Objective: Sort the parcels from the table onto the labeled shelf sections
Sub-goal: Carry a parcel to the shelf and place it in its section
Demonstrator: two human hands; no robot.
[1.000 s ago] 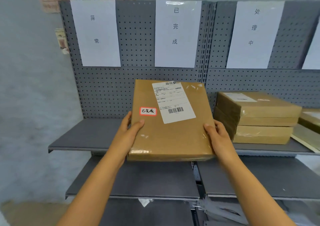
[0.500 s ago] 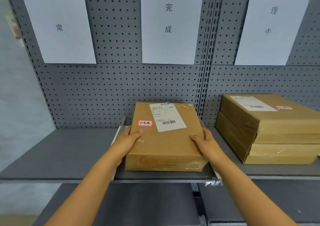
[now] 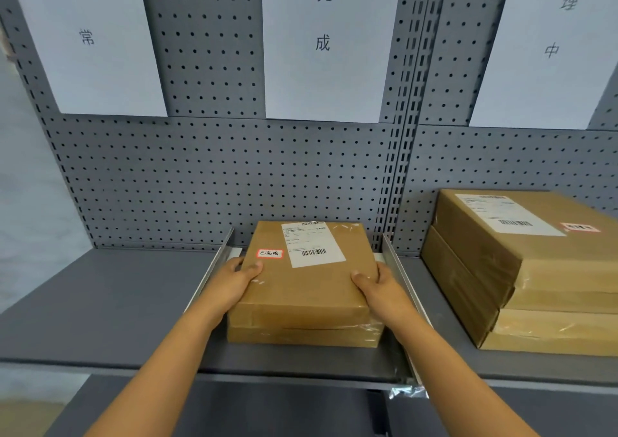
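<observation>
- Shelf board [image 3: 110, 306]: grey metal, pegboard back. This is your landmark; every place below is given against it.
- Section sign [image 3: 322, 41]: white sheet on the pegboard above the board's middle bay, reading 完成 where visible. It appears to match the parcel's sticker, so judge this the right bay.
- Stack of parcels [image 3: 535, 276]: on the board's right part, beyond the right divider, well apart from your hands. Leave it.
- Cardboard parcel [image 3: 307, 289]: flat brown box, lying on the board between the two dividers, its far edge near the pegboard. It looks stiff and flat-sided, light to moderate in weight by its thinness, which is a judgement only. Clear tape on the near edge may be slick, so take it by the bare cardboard side walls at mid-length, not the taped front.
- Dividers [image 3: 396, 276]: thin metal strips rising from the board either side of the parcel; little room for knuckles when you let go.
- Left hand [image 3: 239, 277]: grips the parcel's left side, thumb on top.
- Right hand [image 3: 376, 284]: grips the right side, thumb on top, close by the right divider.
- Shipping label [image 3: 311, 242]: white, barcoded, on the parcel's top toward the pegboard.
- Red-bordered sticker [image 3: 269, 253]: handwritten, left of the label.
</observation>
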